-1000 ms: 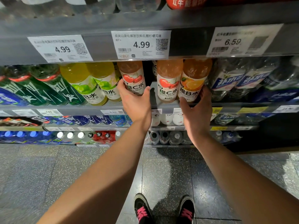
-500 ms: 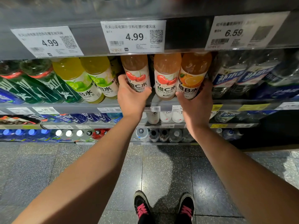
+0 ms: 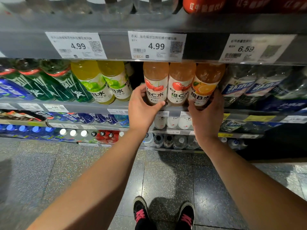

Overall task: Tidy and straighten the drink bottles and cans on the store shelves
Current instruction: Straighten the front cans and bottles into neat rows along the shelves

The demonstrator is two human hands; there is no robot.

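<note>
Three orange-tinted drink bottles stand side by side on the middle shelf [image 3: 93, 107]. My left hand [image 3: 142, 107] grips the base of the left cherry-label bottle [image 3: 155, 80], thumb across its front. A second cherry-label bottle [image 3: 180, 83] stands between my hands, touching its neighbours. My right hand [image 3: 206, 113] wraps the lower part of the orange-label bottle [image 3: 203, 83] from the right. All three bottles stand upright with labels facing out.
Yellow lime-label bottles [image 3: 93, 80] and dark green bottles [image 3: 54, 83] stand to the left, with a dark gap between them and the cherry bottle. Clear bottles with blue labels [image 3: 239, 87] fill the right. Price tags hang on the shelf above. Lower shelves hold more bottles.
The left cherry bottle has slid right and now stands against the middle bottle; the gap that was between them has closed. Both hands stay on the outer bottles.
</note>
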